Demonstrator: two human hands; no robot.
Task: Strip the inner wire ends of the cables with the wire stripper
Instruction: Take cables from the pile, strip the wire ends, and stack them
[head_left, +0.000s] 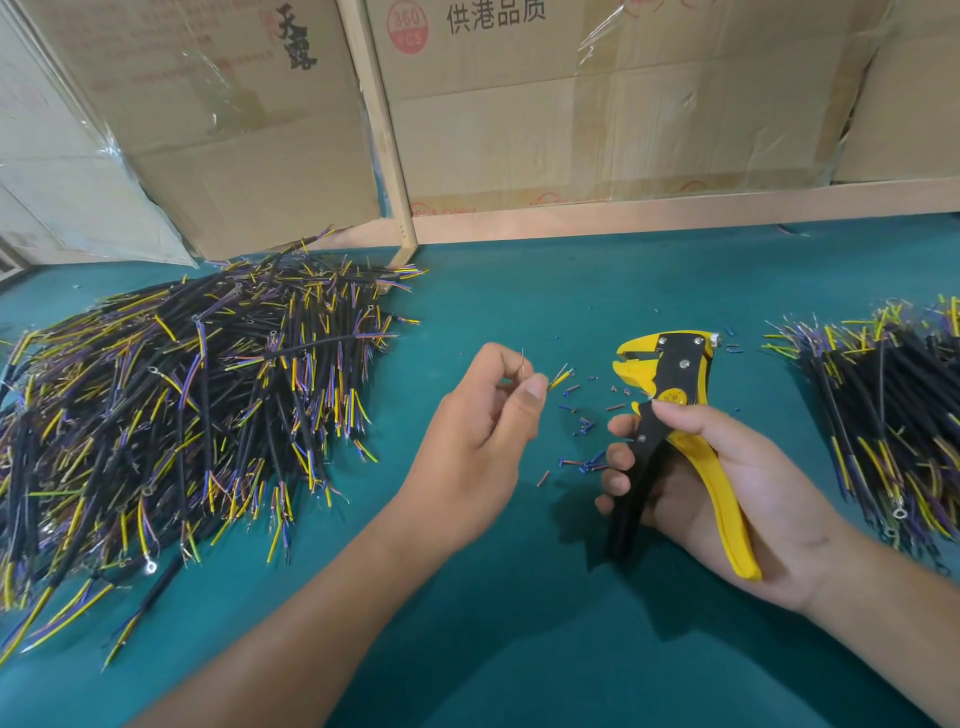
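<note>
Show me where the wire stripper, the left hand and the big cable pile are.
wire stripper (675, 374), head view, on its black head plate.
left hand (478, 441), head view, back of hand.
big cable pile (182, 405), head view, pile's middle.

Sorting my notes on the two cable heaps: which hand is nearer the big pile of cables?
Left. The left hand hangs just beside the big pile, pinching wire ends; the right hand, holding the wire stripper, is farther off.

Teal table cover (519, 649) underfoot of everything. Behind it, 2 big cardboard boxes (234, 130) and (597, 104) standing upright, printed with Chinese characters, partly wrapped in clear plastic film (613, 36). Between them, a pale wooden post (382, 130), meeting a wooden rail (675, 213) along the table's far edge.
</note>
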